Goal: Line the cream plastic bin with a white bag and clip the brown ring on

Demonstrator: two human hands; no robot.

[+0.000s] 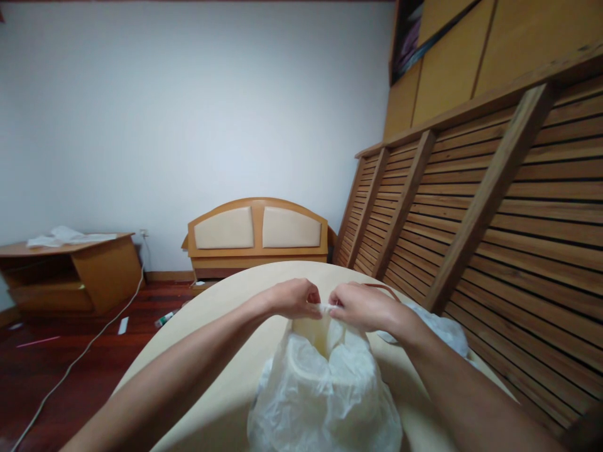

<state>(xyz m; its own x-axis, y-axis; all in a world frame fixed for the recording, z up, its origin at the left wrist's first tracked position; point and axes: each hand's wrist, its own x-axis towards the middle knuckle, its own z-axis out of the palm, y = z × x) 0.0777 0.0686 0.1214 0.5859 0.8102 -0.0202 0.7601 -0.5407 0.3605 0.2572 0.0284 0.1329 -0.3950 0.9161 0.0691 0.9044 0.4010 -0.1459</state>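
Note:
A white translucent plastic bag (320, 395) stands on a round cream table (217, 301), bulging over something whose rim shows faintly through the film. Its far edge is pinched between the fingertips of my left hand (296, 299) and my right hand (360, 306), which are close together above the bag. Both hands are closed on that edge. What sits inside the bag cannot be made out. Behind my right forearm lies another crumpled clear plastic bag (440, 329), and a brown strap (384, 289) curves out beyond my right hand.
A large slatted wooden bed base (471, 207) leans along the right, against cupboards (452, 56). Beyond the table is a padded headboard (258, 229). At left, a low wooden cabinet (103, 270) bears white sheets (66, 237). A white cable (94, 342) crosses the dark red floor.

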